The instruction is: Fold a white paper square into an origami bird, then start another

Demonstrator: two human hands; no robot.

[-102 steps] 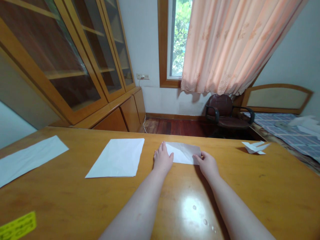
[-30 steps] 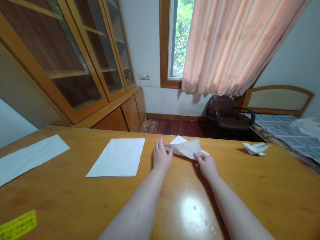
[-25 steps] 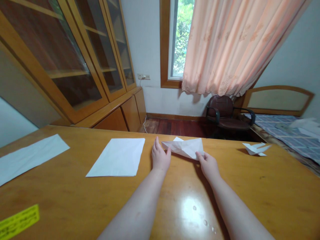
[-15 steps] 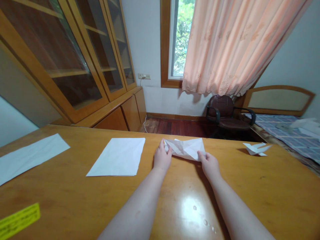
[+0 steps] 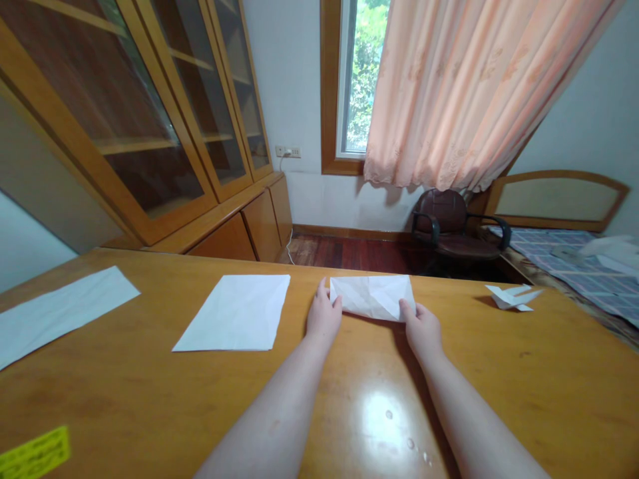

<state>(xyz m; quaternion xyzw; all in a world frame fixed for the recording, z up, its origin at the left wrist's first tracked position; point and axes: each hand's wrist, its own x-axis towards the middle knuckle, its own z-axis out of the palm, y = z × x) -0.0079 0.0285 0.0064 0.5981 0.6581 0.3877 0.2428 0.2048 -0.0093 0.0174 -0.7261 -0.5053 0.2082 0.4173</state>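
A creased sheet of white paper, folded to a rectangle, is held between my hands near the table's far edge. My left hand pinches its left end, thumb in front and fingers behind. At the lower right corner, my right hand grips the paper with its thumb on the near face. To the left lies a white paper square, flat on the table. A small folded paper shape with raised points rests on the right.
The wooden table also bears a long paper strip at the far left and a yellow label near the front. Beyond the table stand a glass-fronted cabinet, an office chair and a bed.
The paper in my hands has straightened from a buckled shape into a flatter rectangle. My right hand has shifted slightly right; my left hand has hardly moved.
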